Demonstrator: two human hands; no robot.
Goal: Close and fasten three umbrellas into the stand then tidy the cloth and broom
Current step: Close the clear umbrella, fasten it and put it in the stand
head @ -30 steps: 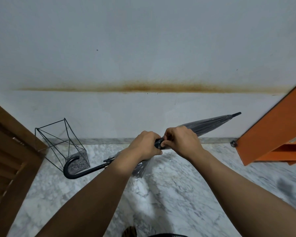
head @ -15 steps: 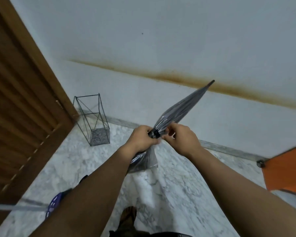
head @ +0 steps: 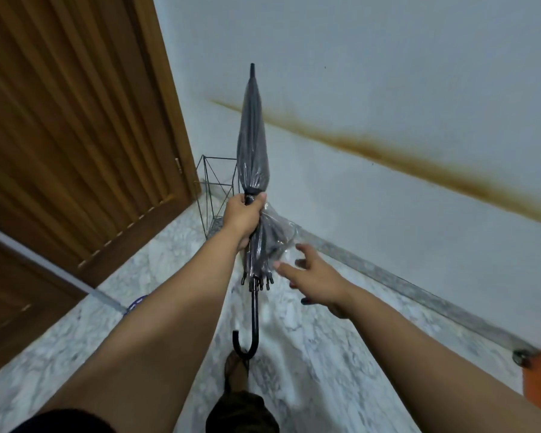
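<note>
Fingers point(head: 289, 270) of right hand point(head: 317, 281) now spread, off the strap; left hand point(head: 242, 214) alone grips the umbrella point(head: 253, 145) mid-canopy, swung from level to upright, tip up. Strap prob. fastened, hard to tell. Wire stand point(head: 214, 182) beyond looks empty; insertion next.

Both arms reach forward. The left hand point(head: 242, 215) is a raised fist, fingers point(head: 258, 200) curled tight; the right hand point(head: 317, 281), lower and beside it, has fingers spread loose.
</note>
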